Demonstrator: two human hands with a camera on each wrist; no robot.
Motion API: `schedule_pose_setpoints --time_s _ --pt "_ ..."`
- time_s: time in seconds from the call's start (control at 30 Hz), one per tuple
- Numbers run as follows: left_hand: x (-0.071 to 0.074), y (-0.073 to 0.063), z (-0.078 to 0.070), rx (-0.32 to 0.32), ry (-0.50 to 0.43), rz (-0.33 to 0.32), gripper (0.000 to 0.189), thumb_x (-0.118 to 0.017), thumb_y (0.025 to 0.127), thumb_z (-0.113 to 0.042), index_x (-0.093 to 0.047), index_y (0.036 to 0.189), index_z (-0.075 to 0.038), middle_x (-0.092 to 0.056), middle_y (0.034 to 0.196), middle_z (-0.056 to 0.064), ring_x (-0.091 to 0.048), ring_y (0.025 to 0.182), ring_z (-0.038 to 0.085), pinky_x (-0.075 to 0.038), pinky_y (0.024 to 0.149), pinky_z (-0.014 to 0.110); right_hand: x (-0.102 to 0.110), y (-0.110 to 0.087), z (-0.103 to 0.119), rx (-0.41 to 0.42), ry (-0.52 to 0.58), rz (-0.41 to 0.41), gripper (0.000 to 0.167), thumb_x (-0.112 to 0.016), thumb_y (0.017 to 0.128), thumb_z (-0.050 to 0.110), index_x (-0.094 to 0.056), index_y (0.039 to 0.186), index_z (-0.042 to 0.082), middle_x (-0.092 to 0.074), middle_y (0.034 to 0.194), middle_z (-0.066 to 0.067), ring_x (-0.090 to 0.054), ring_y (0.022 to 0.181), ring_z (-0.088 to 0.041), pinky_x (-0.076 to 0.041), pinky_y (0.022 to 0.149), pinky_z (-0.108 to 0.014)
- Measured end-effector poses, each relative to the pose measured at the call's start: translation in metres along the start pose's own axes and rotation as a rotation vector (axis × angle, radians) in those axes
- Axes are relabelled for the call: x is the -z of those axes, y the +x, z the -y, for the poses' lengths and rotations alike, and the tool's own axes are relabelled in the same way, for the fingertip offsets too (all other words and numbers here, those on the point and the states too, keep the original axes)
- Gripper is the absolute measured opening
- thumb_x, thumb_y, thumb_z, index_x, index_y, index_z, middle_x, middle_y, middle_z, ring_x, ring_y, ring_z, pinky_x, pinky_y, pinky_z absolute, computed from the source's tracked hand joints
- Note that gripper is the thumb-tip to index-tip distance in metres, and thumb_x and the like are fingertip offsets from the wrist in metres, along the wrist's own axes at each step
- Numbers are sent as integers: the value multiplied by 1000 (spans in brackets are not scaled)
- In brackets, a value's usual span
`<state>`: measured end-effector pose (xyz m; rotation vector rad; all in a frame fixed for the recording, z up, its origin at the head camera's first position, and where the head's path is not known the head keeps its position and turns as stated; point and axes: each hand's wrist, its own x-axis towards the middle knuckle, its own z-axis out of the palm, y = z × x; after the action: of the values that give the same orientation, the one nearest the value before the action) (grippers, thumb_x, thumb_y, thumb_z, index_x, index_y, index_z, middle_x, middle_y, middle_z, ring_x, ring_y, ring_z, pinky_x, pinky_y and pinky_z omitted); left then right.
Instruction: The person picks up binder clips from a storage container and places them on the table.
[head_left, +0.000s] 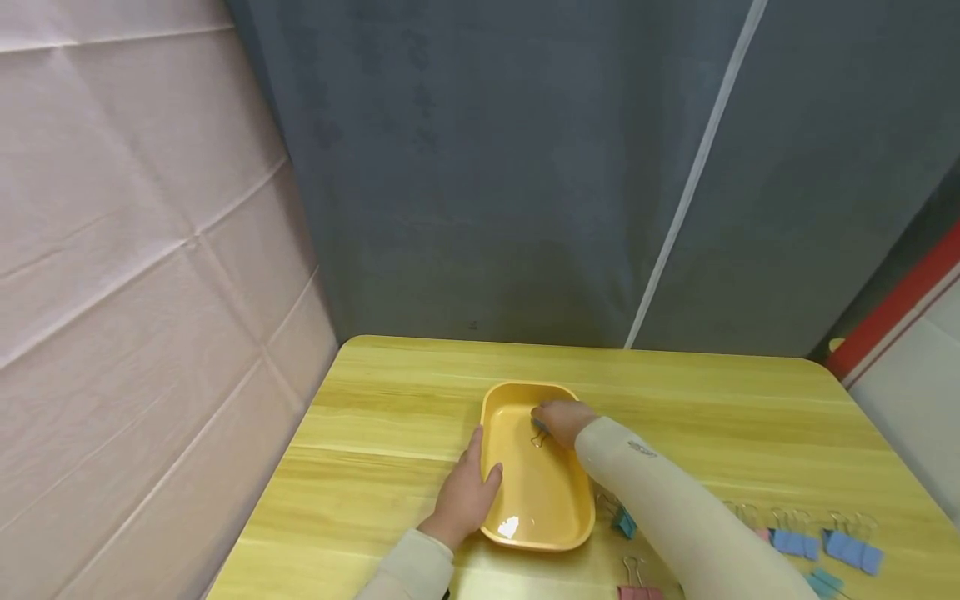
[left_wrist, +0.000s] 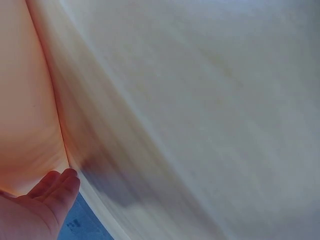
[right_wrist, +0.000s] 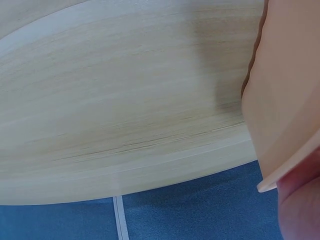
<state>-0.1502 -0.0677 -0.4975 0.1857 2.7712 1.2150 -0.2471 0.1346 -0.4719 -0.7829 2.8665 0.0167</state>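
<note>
A yellow plastic tray lies lengthwise on the wooden table. My left hand rests along its left side, fingers fairly straight against the outer wall and thumb over the rim. In the left wrist view, the fingertips of the left hand touch the tray wall. My right hand reaches over the right rim and pinches a bluish binder clip inside, wire handles toward me. Only a bit of the right hand shows beyond the tray rim in the right wrist view; the clip is hidden there.
Right of the tray lie a teal binder clip and a red one. Farther right are blue clips and another teal clip, partly behind my right sleeve. A dark curtain hangs behind the table.
</note>
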Motion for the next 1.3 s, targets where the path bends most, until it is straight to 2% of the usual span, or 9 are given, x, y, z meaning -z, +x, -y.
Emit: schedule_pose_setpoints --time_s 0.07,0.17,0.4,0.6,0.77,0.93,1.13,1.3 --pt "0 0 1 -2 6 2 68 -50 100 -30 -17 154 -6 -38 147 27 -45 128 45 -40 104 57 0 0 0 -6 -1 2 6 -58 96 12 -63 98 15 -66 97 -4 -65 95 -25 -55 85 -39" --pt "-1 1 1 -3 12 3 68 -50 100 -31 -16 154 -7 -38 147 27 -45 128 45 -41 103 57 1 1 0 -11 -8 12 11 -53 100 18 -63 97 16 -65 93 -3 -65 93 -24 -55 84 -37" --pt "-2 3 2 -5 19 -4 68 -50 100 -31 -17 154 -6 -38 148 25 -44 129 44 -40 105 56 1 -1 0 -20 -1 31 12 -57 97 14 -64 107 15 -66 100 -5 -64 97 -25 -55 86 -38" --pt "-2 3 2 -6 21 -3 68 -50 100 -30 -17 154 -6 -38 148 25 -45 129 43 -40 104 55 2 -3 2 -13 1 4 7 -60 96 16 -65 101 14 -65 93 -4 -64 91 -23 -55 83 -37" --pt "0 2 0 -6 13 1 68 -50 100 -30 -17 154 -6 -38 147 26 -45 128 44 -41 104 56 4 -4 4 -19 20 -3 9 -65 93 15 -64 102 12 -64 92 -3 -63 89 -22 -55 82 -37" --pt "1 1 0 -8 9 5 68 -50 100 -31 -16 154 -6 -39 147 27 -46 127 45 -41 102 57 7 -4 6 -15 44 -4 20 -70 87 10 -64 106 10 -65 98 -5 -64 93 -23 -55 86 -38" --pt "0 1 0 -8 11 1 68 -50 100 -31 -17 154 -6 -39 146 27 -45 127 45 -40 103 57 11 -5 7 7 79 -21 16 -68 88 8 -63 104 9 -65 96 -5 -63 91 -24 -54 86 -39" --pt "-1 2 2 -15 9 -3 68 -50 100 -31 -18 154 -5 -40 146 28 -46 126 45 -41 103 57 15 -6 8 1 91 -15 27 -72 79 0 -63 102 10 -64 93 -3 -61 86 -21 -54 84 -38"
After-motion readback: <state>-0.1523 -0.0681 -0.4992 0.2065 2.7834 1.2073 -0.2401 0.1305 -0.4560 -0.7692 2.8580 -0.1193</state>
